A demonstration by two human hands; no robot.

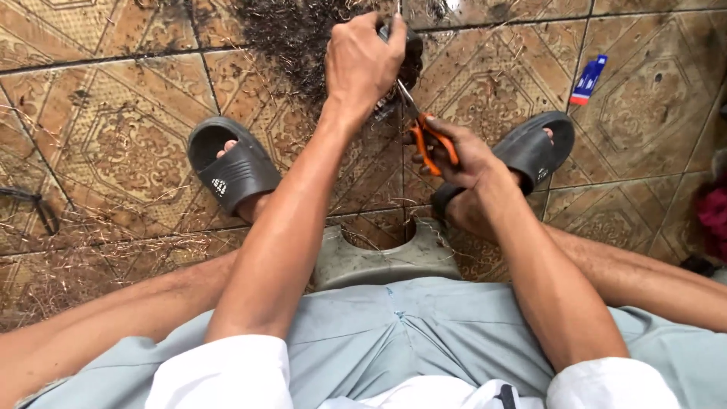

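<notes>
Scissors (pixel 428 136) with orange handles sit in our right hand (pixel 462 155); the fingers pass through the loops and are clamped on them, and the thin metal blades point up and left toward our left hand (pixel 362 60). Our left hand is closed in a fist around a dark object (pixel 411 54), of which only a rim shows past the knuckles; what it is cannot be told. The blade tips lie just beside the lower edge of that fist.

Below the left hand, a pile of dark fibrous clippings (pixel 291 38) covers the patterned floor tiles (pixel 113 144). Paler dry strands (pixel 68 265) lie scattered at the left.

We sit on a low grey stool (pixel 379 261), whose front edge with a curved cut-out shows between our knees. Each foot wears a dark grey slipper: the left slipper (pixel 231 167) and the right slipper (pixel 534 148) stand well apart, with both hands between them. A small blue and white packet (pixel 588 79) lies on the tiles at the upper right.
</notes>
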